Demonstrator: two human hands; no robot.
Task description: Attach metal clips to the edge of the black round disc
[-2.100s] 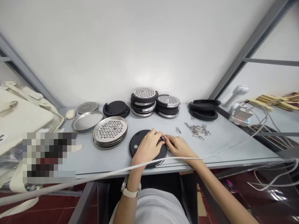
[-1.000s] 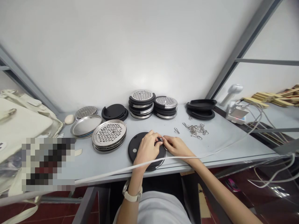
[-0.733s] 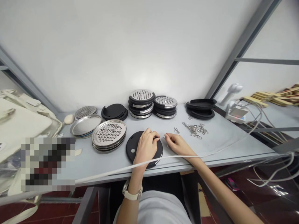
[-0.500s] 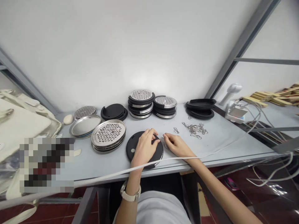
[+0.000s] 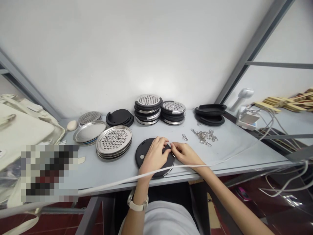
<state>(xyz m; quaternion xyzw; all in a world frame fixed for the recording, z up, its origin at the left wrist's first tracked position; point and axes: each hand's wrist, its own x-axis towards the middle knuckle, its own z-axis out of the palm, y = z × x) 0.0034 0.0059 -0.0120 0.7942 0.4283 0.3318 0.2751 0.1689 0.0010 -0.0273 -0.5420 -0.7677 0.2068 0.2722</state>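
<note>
White cable [image 5: 181, 165] cutting across, loose clips [image 5: 204, 135], left fingers [image 5: 162, 141] clasping disc [image 5: 144, 150], right fingers [image 5: 175, 148] pinching clip [image 5: 173, 155]

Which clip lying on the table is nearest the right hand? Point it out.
The single silver clip just beyond the right hand, lying alone left of the tangled pile.

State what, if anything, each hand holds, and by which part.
The right hand pinches a small metal clip; the exact spot is hidden. The left hand lies over the black disc; whether it grips the edge cannot be told.
</note>
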